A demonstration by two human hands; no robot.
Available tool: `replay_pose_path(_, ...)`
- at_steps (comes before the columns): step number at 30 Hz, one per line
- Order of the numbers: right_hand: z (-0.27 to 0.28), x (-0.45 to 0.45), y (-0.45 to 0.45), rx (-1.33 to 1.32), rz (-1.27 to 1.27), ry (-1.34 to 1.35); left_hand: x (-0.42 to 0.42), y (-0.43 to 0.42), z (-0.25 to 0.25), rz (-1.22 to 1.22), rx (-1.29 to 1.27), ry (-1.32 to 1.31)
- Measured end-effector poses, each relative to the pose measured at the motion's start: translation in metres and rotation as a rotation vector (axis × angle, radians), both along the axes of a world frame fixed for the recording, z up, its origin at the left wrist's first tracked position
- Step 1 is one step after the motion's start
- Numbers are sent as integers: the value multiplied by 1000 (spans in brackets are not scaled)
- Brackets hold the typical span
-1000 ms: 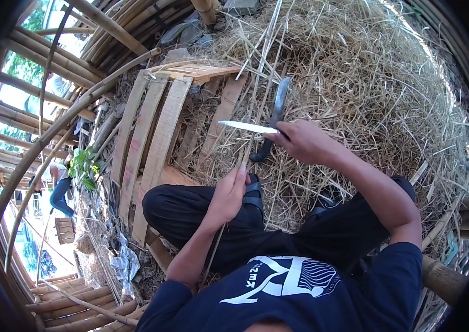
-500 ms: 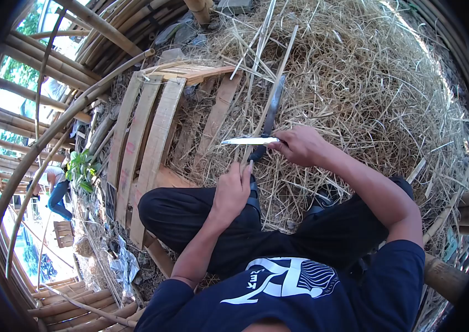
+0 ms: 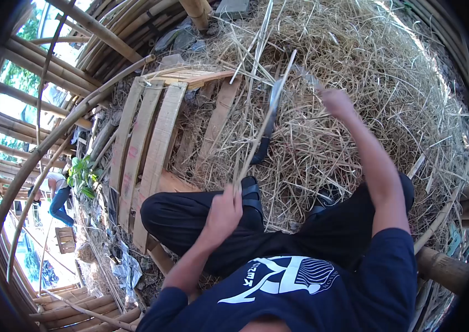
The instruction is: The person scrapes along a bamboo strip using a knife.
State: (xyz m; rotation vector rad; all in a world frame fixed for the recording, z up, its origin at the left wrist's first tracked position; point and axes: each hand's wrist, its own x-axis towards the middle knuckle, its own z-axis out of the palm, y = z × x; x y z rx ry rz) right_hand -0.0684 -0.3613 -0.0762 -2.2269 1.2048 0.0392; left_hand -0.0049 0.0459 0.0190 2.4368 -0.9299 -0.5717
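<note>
The left hand [image 3: 225, 213] clasped 1 strip [image 3: 270, 113], seemingly to steady it; the right hand [image 3: 337, 103], well apart, gripped a knife [image 3: 308, 77], blade outward, probably for safety.

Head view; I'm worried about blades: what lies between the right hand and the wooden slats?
The head view shows a long knife on straw, and the pale strip held by the left hand.
</note>
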Motion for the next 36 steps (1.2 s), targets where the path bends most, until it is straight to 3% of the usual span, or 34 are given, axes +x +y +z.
replay_pose_path(1,-36,-31,-71,-184,-37,62,-7,20,4,5,-76,37)
replay_pose_path(2,-26,-52,-102,-307,-144,115,-9,33,13,14,-91,26)
replay_pose_path(4,2,-63,-116,-105,-562,-339,-11,37,36,144,-118,70)
replay_pose_path(6,31,-41,-94,211,-638,-532,-12,28,41,210,-130,68)
replay_pose_path(10,93,8,20,566,-200,-511,-21,6,24,151,-165,90)
replay_pose_path(12,101,23,51,525,-70,-379,-30,-3,21,124,-104,104)
replay_pose_path(16,97,23,74,500,-53,-421,-41,-10,14,33,-60,41)
replay_pose_path(18,87,21,72,355,-91,-462,-44,-9,7,-26,-80,-37)
replay_pose_path(26,82,15,69,399,-113,-457,-47,-8,8,-101,-162,-61)
replay_pose_path(28,89,14,73,487,-141,-531,-41,-9,16,-77,-53,244)
replay_pose_path(29,92,14,74,485,-137,-530,-39,-11,15,-74,-56,243)
replay_pose_path(36,105,12,86,692,-63,-660,-17,-38,2,41,-370,671)
